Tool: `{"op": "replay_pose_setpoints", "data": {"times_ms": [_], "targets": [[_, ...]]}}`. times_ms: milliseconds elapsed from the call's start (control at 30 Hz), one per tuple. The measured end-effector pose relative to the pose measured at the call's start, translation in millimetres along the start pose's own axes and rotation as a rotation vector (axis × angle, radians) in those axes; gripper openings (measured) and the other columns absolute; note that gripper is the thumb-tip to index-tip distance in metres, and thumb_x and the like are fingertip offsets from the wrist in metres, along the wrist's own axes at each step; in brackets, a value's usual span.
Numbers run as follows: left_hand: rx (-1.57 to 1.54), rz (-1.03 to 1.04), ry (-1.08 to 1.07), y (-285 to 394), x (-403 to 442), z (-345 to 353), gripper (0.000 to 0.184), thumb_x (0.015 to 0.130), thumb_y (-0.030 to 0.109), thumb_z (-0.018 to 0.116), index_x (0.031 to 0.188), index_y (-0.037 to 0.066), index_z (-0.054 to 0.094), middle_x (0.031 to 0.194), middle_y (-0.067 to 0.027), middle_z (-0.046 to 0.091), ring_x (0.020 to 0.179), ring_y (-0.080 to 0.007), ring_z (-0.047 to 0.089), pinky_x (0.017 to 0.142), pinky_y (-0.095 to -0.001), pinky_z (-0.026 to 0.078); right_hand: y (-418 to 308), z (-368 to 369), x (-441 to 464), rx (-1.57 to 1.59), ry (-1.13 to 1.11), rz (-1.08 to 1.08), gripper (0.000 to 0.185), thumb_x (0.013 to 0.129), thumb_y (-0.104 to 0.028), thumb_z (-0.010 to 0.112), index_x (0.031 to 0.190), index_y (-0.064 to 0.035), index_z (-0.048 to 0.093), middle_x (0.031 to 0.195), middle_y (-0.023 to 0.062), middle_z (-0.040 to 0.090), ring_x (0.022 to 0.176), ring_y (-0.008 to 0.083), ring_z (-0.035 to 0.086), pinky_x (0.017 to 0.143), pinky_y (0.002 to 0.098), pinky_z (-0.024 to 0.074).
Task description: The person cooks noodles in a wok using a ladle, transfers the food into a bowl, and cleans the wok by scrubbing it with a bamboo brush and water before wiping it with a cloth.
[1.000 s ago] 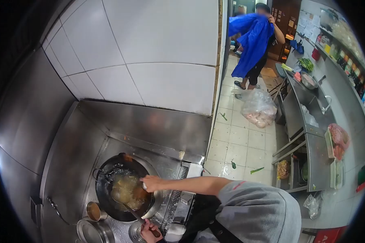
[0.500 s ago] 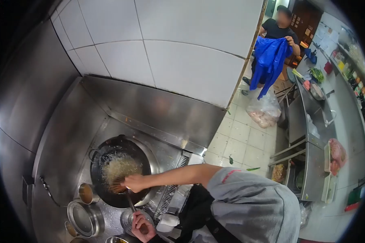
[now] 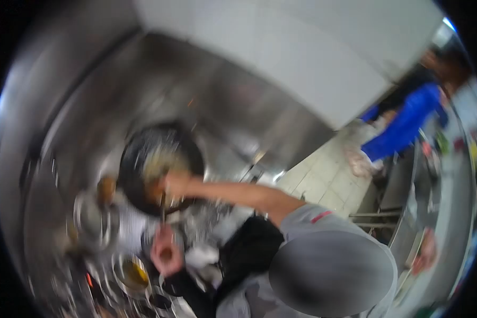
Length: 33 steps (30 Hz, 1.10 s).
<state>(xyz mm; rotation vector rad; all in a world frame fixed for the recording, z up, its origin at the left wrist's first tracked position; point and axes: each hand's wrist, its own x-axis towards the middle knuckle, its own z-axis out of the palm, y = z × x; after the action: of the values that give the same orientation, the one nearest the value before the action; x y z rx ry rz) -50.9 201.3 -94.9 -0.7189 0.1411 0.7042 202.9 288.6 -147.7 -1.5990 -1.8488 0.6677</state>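
Note:
A black wok sits on the stove, with pale, frothy liquid inside. My right hand reaches into it, fingers wrapped round a bamboo wok brush whose brown bristles are down in the liquid. Below the wok, my left hand is closed round the wooden end of a long-handled utensil. Its shaft runs over the near rim, and its head is hidden. Motion blur smears much of the view.
Left of the wok stand an orange-brown container and a metal pot. A bowl with yellow contents is lower down. Steel backsplash rises behind. At right, another person holds blue cloth beside a steel counter.
My view has swung and tilted, so the wok sits higher and the blue cloth farther right and lower. Both hands keep their holds; the brush stays in the wok.

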Motion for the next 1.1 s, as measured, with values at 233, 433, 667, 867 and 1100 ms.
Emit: {"op": "replay_pose_setpoints", "data": {"times_ms": [233, 433, 667, 867, 1100], "targets": [[-0.065, 0.100, -0.050, -17, 12, -1, 0.020, 0.106, 0.001, 0.045, 0.120, -0.012, 0.050, 0.110, -0.0154, 0.056, 0.079, -0.0152, 0.052, 0.055, -0.0229, 0.051, 39, 30, 19, -0.226, -0.101, 0.057, 0.048, 0.081, -0.012, 0.070, 0.128, -0.0104, 0.063, 0.087, 0.0222, 0.071, 0.085, 0.0419, 0.074, 0.071, 0.0505, 0.0610], [0.052, 0.175, -0.057, -9, 20, -7, 0.018, 0.105, 0.000, 0.048, 0.118, -0.012, 0.047, 0.116, -0.0172, 0.057, 0.080, -0.0144, 0.052, 0.055, -0.0227, 0.052, 17, 17, 13, -0.340, 0.055, -0.010, 0.048, 0.079, -0.009, 0.070, 0.127, -0.0094, 0.065, 0.098, 0.0239, 0.072, 0.085, 0.0424, 0.074, 0.075, 0.0525, 0.0604], [0.105, 0.215, 0.002, -15, 16, -2, 0.018, 0.104, 0.000, 0.050, 0.119, -0.009, 0.048, 0.112, -0.0155, 0.058, 0.077, -0.0126, 0.052, 0.053, -0.0213, 0.051, 31, 21, 19, -0.334, 0.083, -0.145, 0.045, 0.078, -0.009, 0.071, 0.123, -0.0075, 0.065, 0.096, 0.0248, 0.071, 0.086, 0.0418, 0.074, 0.072, 0.0515, 0.0619], [0.164, 0.242, 0.037, -20, 17, 6, 0.017, 0.105, 0.000, 0.049, 0.119, -0.009, 0.047, 0.113, -0.0142, 0.057, 0.077, -0.0122, 0.052, 0.054, -0.0213, 0.051, 37, 39, 19, -0.452, 0.170, -0.175, 0.045, 0.078, -0.009, 0.069, 0.123, -0.0082, 0.065, 0.092, 0.0276, 0.071, 0.082, 0.0402, 0.075, 0.065, 0.0488, 0.0621], [-0.039, 0.249, -0.046, -33, 23, 17, 0.028, 0.107, 0.005, 0.044, 0.127, -0.014, 0.038, 0.110, -0.0192, 0.051, 0.078, -0.0172, 0.052, 0.054, -0.0240, 0.053, 28, 35, 36, -0.083, 0.135, 0.090, 0.041, 0.083, -0.015, 0.070, 0.123, -0.0091, 0.063, 0.087, 0.0269, 0.071, 0.084, 0.0470, 0.071, 0.073, 0.0551, 0.0589]]}}
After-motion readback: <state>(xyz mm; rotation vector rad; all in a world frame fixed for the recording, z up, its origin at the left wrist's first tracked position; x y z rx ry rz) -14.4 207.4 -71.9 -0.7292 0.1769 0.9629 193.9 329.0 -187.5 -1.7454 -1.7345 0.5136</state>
